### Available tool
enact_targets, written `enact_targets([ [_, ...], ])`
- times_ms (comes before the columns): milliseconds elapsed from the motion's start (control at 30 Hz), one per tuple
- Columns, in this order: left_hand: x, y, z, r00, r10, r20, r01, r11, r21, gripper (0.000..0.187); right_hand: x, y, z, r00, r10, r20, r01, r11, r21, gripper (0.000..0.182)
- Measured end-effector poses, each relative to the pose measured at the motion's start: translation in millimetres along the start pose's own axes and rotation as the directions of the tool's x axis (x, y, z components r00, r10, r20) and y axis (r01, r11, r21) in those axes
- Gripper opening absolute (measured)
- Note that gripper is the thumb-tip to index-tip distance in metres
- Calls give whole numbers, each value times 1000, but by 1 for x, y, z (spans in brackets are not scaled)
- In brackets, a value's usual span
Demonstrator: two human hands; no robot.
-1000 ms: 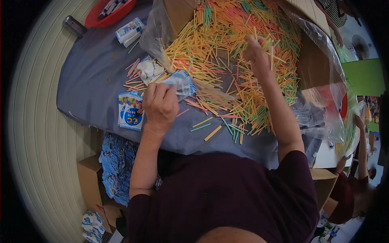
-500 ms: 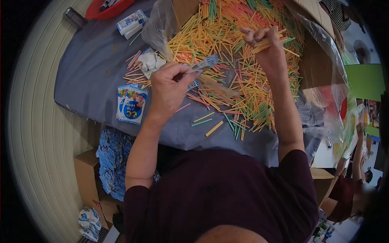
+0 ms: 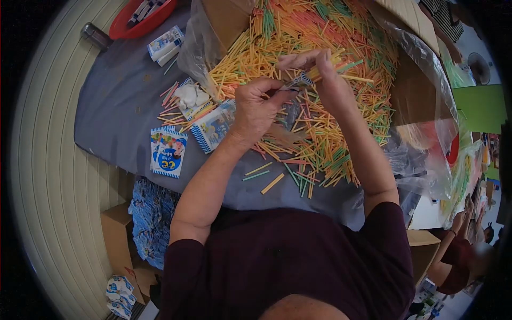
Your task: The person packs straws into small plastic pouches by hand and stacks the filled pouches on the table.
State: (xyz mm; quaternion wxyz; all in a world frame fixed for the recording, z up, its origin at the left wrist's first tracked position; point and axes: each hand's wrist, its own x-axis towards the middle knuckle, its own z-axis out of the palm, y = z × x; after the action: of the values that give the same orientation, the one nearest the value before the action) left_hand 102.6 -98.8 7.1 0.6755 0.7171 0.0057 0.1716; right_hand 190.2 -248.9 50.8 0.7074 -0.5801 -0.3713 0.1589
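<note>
Between thumb and fingers, my left hand (image 3: 258,109) pinches a small blue-and-white packet (image 3: 300,81). My right hand (image 3: 328,80) is closed round several coloured sticks (image 3: 352,78), which stick out to the right, and it meets the far end of the packet. Below and behind both hands spreads a large heap of yellow, pink and green sticks (image 3: 341,128). More packets (image 3: 210,128) lie just left of my left hand, beside a white crumpled item (image 3: 192,96). Two printed packets (image 3: 169,154) rest nearer the table's front edge.
A red bowl (image 3: 120,24) and a metal flask (image 3: 96,35) stand at the back left of the grey-covered table (image 3: 106,112). Clear plastic sheeting (image 3: 426,69) lines the box at the right. Another person (image 3: 453,266) is at the far right.
My hands have come together, the left moving right with the packet and the right moving left with the sticks. More packets show beside my left hand.
</note>
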Motion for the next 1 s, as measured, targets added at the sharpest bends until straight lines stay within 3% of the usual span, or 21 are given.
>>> enact_targets([
  [67,4,-2,2,999,-36,22,37,998,-59,15,-2,-1,-3,999,36,32,-27,967,-255,60],
  [133,9,-1,4,997,-68,47,73,990,-119,16,-2,-2,-8,998,29,63,-9,958,-287,57],
  [200,14,2,7,980,-161,115,190,932,-309,17,4,-3,-11,995,23,98,10,946,-323,59],
  [267,21,2,8,966,-220,138,254,915,-314,20,12,-5,-11,988,-27,-155,33,999,39,58],
  [300,23,3,9,945,-281,166,321,894,-312,23,16,-9,-11,980,-11,-198,33,993,110,52],
  [433,23,4,18,953,-196,229,286,826,-486,22,11,-2,2,977,80,-197,-84,996,-14,47],
  [500,14,2,26,979,13,204,76,902,-425,22,3,8,8,991,22,-130,-40,990,-138,45],
  [533,9,3,22,980,13,201,75,902,-426,22,0,6,14,989,-37,-144,11,984,-180,47],
  [567,2,5,12,977,49,207,10,961,-277,21,-5,5,19,989,-36,-141,11,984,-178,47],
  [600,-7,8,1,972,83,221,-57,991,-119,21,-10,4,24,997,-62,-42,52,977,-208,48],
  [667,-30,24,-27,982,2,191,2,1000,-20,21,-21,-4,25,994,-31,101,56,965,-258,49],
  [700,-44,32,-44,986,-77,148,67,995,75,22,-26,-9,16,997,73,35,-63,972,-228,50],
  [767,-77,43,-83,990,-120,78,116,991,65,20,-29,-23,-13,971,224,-77,-229,972,-61,44],
  [800,-95,41,-108,990,-136,31,130,979,159,21,-28,-24,-36,984,165,-61,-176,917,-358,38],
  [833,-108,39,-131,989,-145,-15,144,957,250,22,-27,-24,-60,993,111,-30,-105,776,-622,35],
  [867,-116,41,-149,989,-145,-10,142,957,252,22,-30,-15,-75,998,43,47,41,125,-991,58],
  [900,-121,46,-162,996,-68,-49,83,748,658,28,-31,-11,-78,998,42,48,42,125,-991,58],
  [933,-125,49,-168,998,21,-56,44,376,926,33,-30,-8,-79,986,120,116,140,-220,-965,63],
  [967,-126,50,-162,989,22,-146,136,256,957,46,-25,-6,-80,965,213,154,246,-529,-812,69],
  [1000,-121,55,-152,988,27,-155,143,255,956,46,-18,-3,-79,964,209,162,251,-530,-810,69],
])
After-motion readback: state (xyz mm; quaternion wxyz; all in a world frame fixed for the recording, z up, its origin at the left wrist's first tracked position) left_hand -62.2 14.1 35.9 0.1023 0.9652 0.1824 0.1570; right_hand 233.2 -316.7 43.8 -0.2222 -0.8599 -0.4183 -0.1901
